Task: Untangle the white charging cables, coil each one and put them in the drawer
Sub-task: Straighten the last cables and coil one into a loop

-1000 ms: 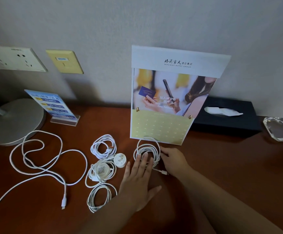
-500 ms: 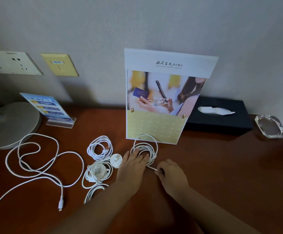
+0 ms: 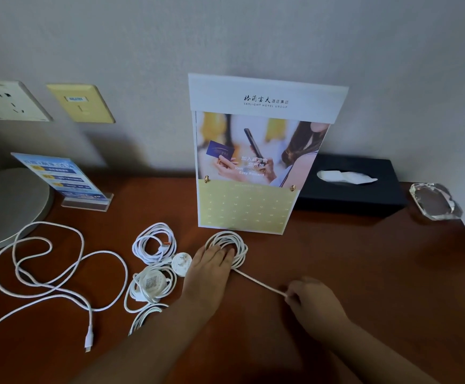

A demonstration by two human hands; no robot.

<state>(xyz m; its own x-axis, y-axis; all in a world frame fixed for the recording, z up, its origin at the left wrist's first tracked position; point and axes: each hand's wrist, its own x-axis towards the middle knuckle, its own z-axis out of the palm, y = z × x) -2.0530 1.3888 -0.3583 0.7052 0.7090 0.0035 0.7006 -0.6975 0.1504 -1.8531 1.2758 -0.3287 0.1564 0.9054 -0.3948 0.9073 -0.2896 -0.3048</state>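
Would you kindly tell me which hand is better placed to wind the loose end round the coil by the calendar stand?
Probably the right: the right hand pinches the loose end, pulled out straight from the coil, while the left hand lies flat on that coil, holding it down.

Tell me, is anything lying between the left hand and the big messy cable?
Yes: coiled cables and a round white plug lie on the desk between the left hand and the loose cable.

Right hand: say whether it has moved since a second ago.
Yes. The right hand has drawn back from the hotel sign, toward the person and rightward, pulling a cable end out of the coil that the left hand presses.
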